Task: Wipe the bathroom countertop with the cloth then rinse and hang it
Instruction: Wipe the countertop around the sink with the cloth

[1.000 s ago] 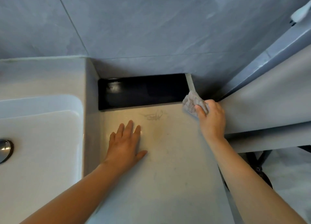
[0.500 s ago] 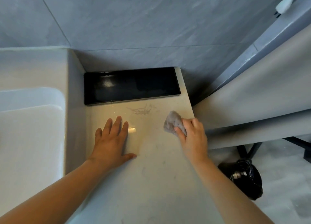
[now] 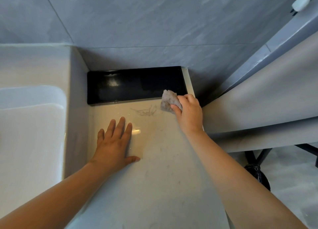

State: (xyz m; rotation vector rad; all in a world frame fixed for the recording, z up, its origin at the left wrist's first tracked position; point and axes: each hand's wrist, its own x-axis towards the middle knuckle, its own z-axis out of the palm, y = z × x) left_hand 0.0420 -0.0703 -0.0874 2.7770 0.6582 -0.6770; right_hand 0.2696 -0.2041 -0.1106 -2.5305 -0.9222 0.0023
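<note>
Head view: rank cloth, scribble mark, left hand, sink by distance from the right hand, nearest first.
1. cloth: gripped in the right hand, by the black tray's front edge.
2. scribble mark: on the countertop, just left of the cloth.
3. left hand: flat on the countertop, further left and nearer the camera.
4. sink: far left.
</note>
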